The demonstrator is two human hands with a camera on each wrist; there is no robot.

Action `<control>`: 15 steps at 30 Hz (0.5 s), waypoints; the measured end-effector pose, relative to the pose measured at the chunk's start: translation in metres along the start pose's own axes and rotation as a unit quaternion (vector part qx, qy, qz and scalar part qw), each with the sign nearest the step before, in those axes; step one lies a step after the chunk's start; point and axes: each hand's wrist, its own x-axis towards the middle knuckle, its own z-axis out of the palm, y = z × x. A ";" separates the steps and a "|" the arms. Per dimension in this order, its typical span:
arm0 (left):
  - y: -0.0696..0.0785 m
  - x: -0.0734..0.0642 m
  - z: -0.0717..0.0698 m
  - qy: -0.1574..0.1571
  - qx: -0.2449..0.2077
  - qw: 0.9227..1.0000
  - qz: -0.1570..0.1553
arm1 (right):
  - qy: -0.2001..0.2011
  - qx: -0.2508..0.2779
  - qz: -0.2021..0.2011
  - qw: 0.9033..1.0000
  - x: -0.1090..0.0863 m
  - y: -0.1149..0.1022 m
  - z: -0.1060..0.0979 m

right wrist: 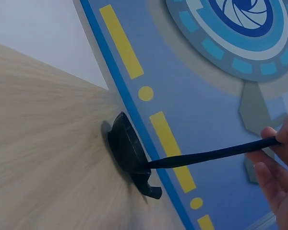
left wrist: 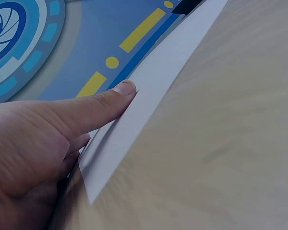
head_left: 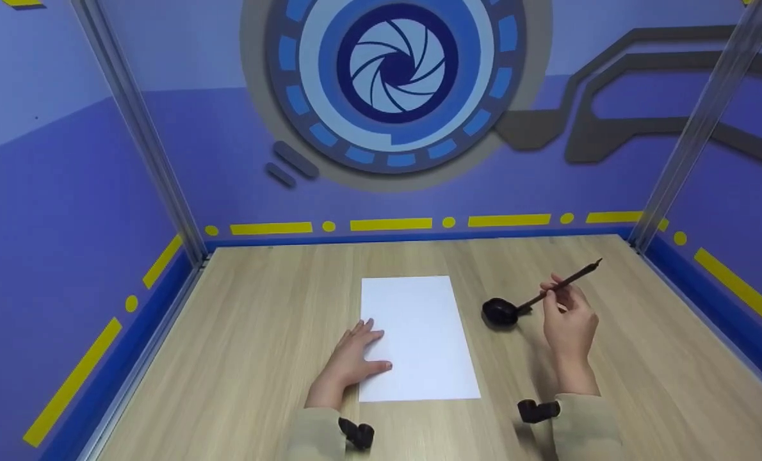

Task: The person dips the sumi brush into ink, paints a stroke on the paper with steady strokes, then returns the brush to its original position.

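Tabletop carries a white sheet; left hand rests on its left edge, fingers spread loose. Right hand pinches a slanted dark brush, lower end at a black dish right of the sheet.

A ringed emblem and yellow dashes mark the wall between metal posts.

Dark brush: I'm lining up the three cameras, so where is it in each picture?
Head: the dark brush is right of centre, in the right hand, slanting down to the black dish.
Left wrist: not visible.
Right wrist: right half, below mid-height, running from hand to dish.
Landmark in all three: the round wall emblem.
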 end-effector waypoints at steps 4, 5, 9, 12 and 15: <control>-0.001 0.000 0.000 0.003 -0.002 1.000 0.005 | -0.004 0.000 -0.004 1.000 0.000 -0.002 0.000; -0.001 0.000 0.001 0.003 -0.002 1.000 0.007 | -0.008 -0.003 -0.005 1.000 0.000 -0.002 0.000; -0.001 0.000 0.001 0.003 -0.004 1.000 0.008 | -0.028 -0.017 -0.012 0.999 -0.001 -0.001 -0.001; -0.001 0.001 0.001 0.002 -0.003 1.000 0.005 | -0.031 -0.028 -0.013 0.999 -0.001 -0.003 -0.001; -0.001 0.001 0.001 0.002 -0.003 1.000 0.006 | -0.025 -0.026 -0.018 0.999 0.000 -0.006 -0.002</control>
